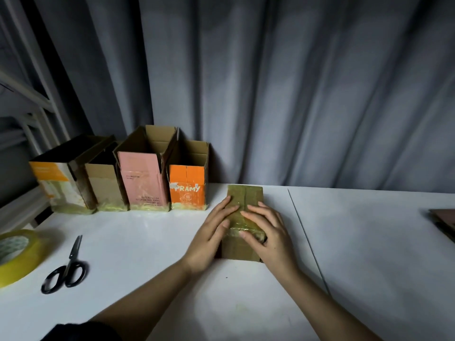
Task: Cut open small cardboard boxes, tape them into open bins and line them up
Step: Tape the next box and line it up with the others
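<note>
A small brown cardboard box (246, 195) stands on the white table (147, 242), its top covered in yellowish tape. My left hand (211, 232) lies flat on the box's left side with straight fingers. My right hand (267, 232) presses the tape down over the near top edge, fingers bent slightly over it. To the left, several open cardboard bins stand in a row against the curtain: an orange one (187, 187), a pink one (142, 179), a plain brown one (105, 185) and a white-and-yellow one (57, 185).
Black-handled scissors (67, 267) lie at the front left. A roll of yellow tape (17, 254) sits at the left edge. A dark flat object (443, 217) is at the far right edge. A seam (307, 242) divides two table tops. Grey curtain behind.
</note>
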